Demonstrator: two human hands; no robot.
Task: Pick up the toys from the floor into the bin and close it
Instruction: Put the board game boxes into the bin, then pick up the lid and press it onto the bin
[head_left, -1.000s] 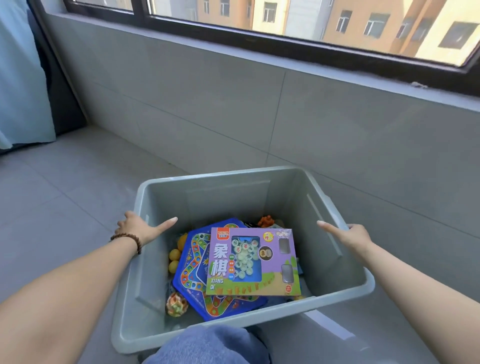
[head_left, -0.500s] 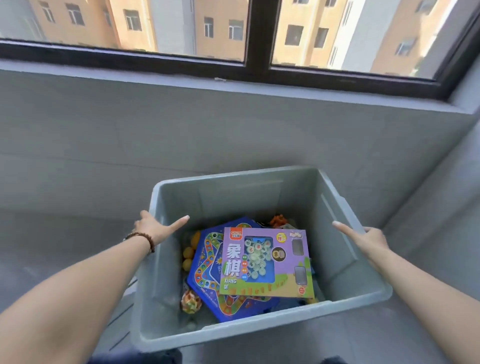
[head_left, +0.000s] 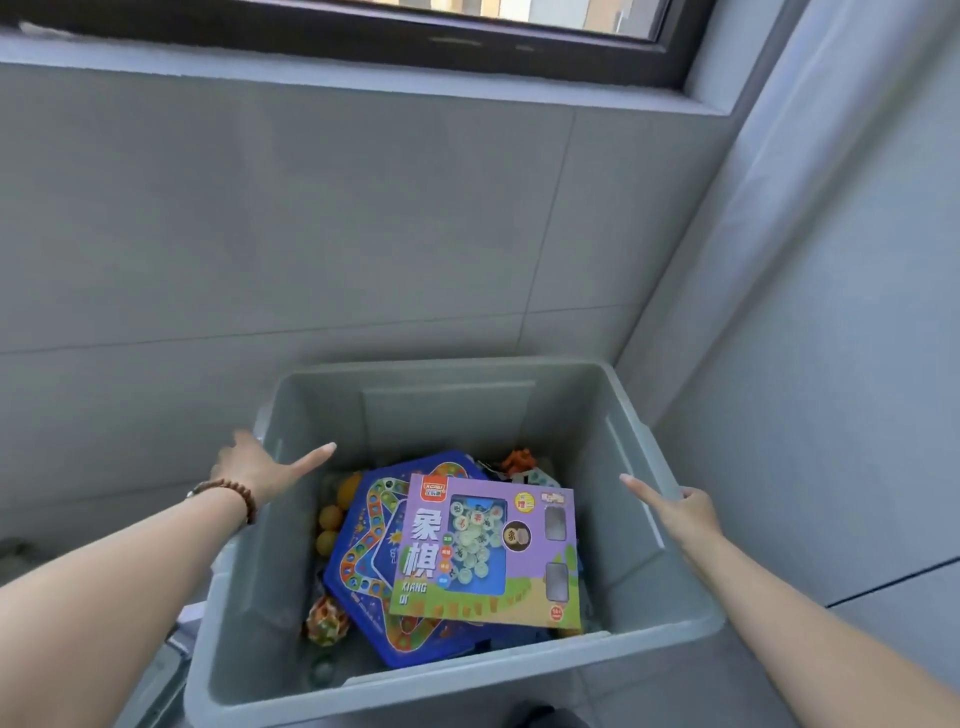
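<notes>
Holding the bin (head_left: 415, 686) by its side rims, left hand (head_left: 254, 467) and right hand (head_left: 680, 512) each clamped on with thumb inside and fingers (head_left: 695, 492) hooked outside, presumably for carrying it level and keeping the purple game box (head_left: 488, 551) and blue board (head_left: 369, 545) between them from sliding.

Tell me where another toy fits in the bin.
Bare floor shows along the near wall of the bin, between the mesh ball and the blue board. Crowded: yellow balls by the left wall, orange toy far right.
</notes>
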